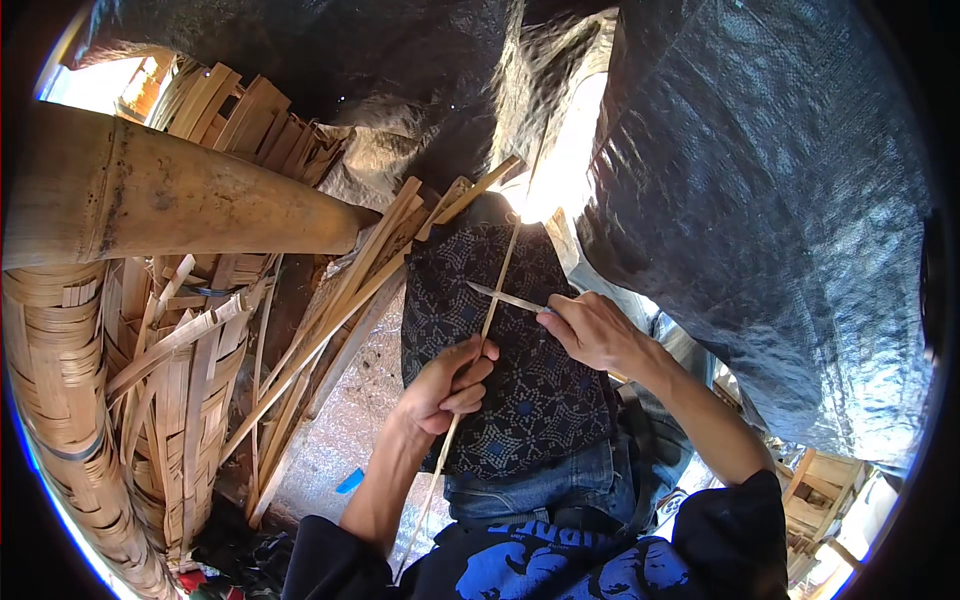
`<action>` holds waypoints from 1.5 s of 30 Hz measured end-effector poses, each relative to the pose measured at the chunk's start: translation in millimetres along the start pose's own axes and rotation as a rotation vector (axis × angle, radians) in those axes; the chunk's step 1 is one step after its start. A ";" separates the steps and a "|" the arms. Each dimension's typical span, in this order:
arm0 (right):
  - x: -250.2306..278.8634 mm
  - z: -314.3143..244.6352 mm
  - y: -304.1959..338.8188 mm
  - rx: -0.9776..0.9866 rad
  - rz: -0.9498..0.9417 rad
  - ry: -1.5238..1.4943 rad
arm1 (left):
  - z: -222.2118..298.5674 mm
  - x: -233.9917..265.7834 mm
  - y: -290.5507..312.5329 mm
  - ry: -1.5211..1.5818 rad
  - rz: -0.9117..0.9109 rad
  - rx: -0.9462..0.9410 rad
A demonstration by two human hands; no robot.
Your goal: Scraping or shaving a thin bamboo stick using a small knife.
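A long thin bamboo strip (502,262) runs from near the bright gap at the top down past my lap. My left hand (450,385) is closed around its middle, fingers curled in. In my right hand (593,330) is a small knife (510,299), its handle mostly hidden by my fingers. The pale blade points left and crosses the strip a little above my left hand; whether it cuts in cannot be seen. Under both hands a dark patterned cloth (530,400) covers my thighs.
At the left lies a thick bamboo pole (190,190) above a woven bamboo basket (60,350). Several split bamboo slats (330,320) lean between it and my lap. Dark plastic sheeting (760,200) hangs along the right. A blue scrap (350,481) lies on the floor.
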State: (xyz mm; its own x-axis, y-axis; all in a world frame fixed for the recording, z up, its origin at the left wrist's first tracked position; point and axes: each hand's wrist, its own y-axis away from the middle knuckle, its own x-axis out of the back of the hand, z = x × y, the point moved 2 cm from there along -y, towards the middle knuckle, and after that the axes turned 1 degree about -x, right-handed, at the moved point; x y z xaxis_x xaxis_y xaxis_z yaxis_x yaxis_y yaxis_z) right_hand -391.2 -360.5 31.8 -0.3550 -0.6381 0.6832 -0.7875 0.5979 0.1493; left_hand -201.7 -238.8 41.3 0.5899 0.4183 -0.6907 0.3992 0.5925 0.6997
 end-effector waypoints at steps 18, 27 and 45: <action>1.5 102.8 -59.0 -0.242 0.185 0.148 | -26.9 8.4 40.3 0.032 0.045 0.092; -3.0 17.1 -50.4 -0.682 0.199 -0.865 | -46.7 5.5 47.1 -0.250 0.187 -0.068; -8.3 -9.0 -32.0 -0.507 0.041 -1.415 | -3.1 -30.4 -3.1 -0.563 0.261 -0.399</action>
State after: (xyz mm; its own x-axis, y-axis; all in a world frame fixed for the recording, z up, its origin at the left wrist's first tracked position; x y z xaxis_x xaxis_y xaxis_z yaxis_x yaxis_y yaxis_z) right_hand -358.5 -370.0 27.8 -0.7845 -0.3685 -0.4988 -0.6176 0.5373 0.5743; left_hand -223.0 -251.2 59.5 0.9447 0.2262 -0.2376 -0.0253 0.7723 0.6348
